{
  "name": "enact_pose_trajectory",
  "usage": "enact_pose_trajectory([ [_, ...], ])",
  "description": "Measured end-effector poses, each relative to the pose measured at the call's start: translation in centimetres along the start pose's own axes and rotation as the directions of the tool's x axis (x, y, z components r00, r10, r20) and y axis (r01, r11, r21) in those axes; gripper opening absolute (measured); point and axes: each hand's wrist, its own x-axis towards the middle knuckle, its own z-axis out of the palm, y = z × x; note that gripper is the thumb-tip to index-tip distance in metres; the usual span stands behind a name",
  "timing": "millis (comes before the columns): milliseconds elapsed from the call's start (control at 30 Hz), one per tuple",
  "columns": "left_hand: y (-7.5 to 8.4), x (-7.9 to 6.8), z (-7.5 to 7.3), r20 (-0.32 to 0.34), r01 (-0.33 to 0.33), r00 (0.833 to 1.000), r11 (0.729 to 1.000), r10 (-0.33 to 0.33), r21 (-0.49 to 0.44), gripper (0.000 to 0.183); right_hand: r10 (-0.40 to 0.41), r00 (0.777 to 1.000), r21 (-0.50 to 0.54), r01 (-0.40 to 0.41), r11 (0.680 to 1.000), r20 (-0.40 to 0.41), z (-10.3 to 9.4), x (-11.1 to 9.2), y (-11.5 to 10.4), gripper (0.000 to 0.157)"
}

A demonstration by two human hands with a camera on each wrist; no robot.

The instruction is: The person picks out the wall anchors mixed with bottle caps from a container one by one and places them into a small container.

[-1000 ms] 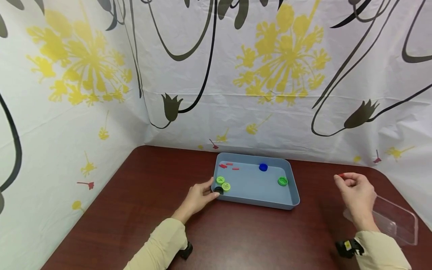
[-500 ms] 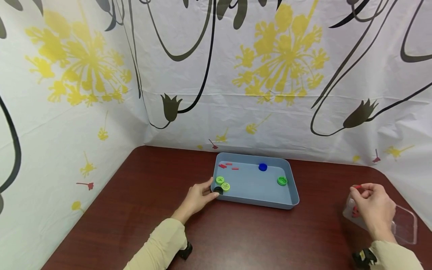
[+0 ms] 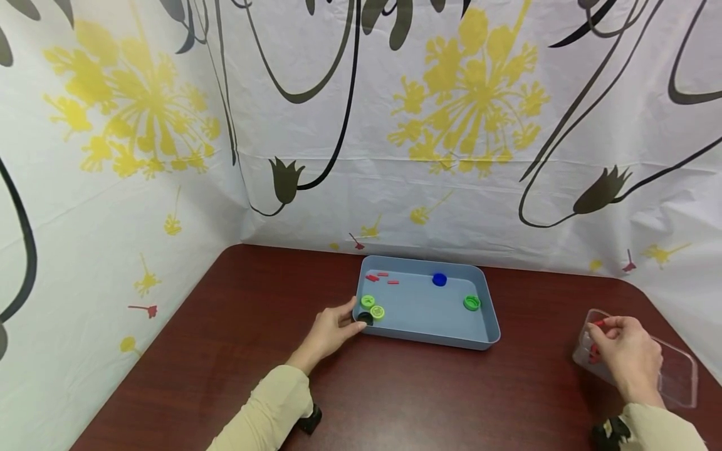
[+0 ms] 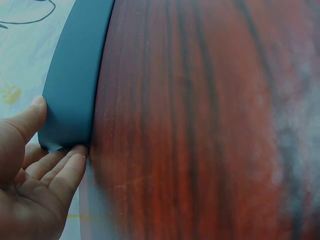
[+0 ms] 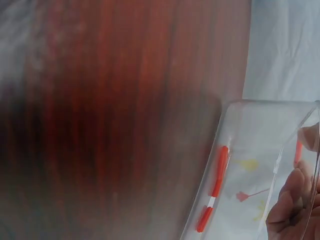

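Observation:
My left hand (image 3: 327,333) grips the near left corner of a shallow blue-grey tray (image 3: 429,337), thumb on one side and fingers on the other. In the left wrist view the fingers (image 4: 70,175) curl in at the tray's corner. My right hand (image 3: 630,357) pinches a small red stick (image 5: 298,151) inside the mouth of a clear plastic box (image 5: 260,115). Red pieces (image 5: 220,172) lie along the bottom of that box. Inside the tray are several small red sticks (image 3: 393,282), a blue cap (image 3: 439,279), a green cap (image 3: 471,303), two lime-green caps (image 3: 377,312) and a black cap (image 3: 365,318).
The dark red-brown wooden table (image 3: 440,394) spreads out in front of the tray. A patterned white cloth (image 3: 350,213) hangs behind the table and along its left side. The clear box stands near the table's right edge, well apart from the tray.
My right hand has moved right and slightly down with the red stick, from left of the clear box to within its opening. The left hand and tray have stayed put.

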Motion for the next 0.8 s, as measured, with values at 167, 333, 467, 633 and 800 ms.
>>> enact_pose_trajectory([
  [167,-0.03,-0.01,0.04,0.001,0.003,1.000,1.000,-0.003,0.003,0.066,-0.017,0.999,-0.011,0.018,1.000,0.035,-0.02,0.01,0.56,0.022],
  [333,0.01,-0.07,0.05,0.004,0.011,1.000,1.000,-0.011,0.008,0.066,0.004,0.997,-0.026,-0.002,1.000,0.081,-0.06,0.08,0.84,0.025],
  [467,0.06,-0.07,0.03,0.003,0.008,1.000,1.000,-0.008,0.011,0.066,0.031,0.994,-0.029,-0.028,0.999,0.109,-0.15,0.19,0.84,0.028],
  [633,0.17,-0.10,-0.01,0.002,0.005,1.000,1.000,-0.005,0.009,0.066,0.048,0.991,-0.028,-0.045,0.999,0.126,-0.18,0.24,0.75,0.028],
  [800,0.18,-0.10,0.01,0.001,0.007,1.000,1.000,-0.007,0.005,0.066,0.068,0.989,-0.026,-0.065,0.998,0.132,-0.25,0.18,0.70,0.030],
])
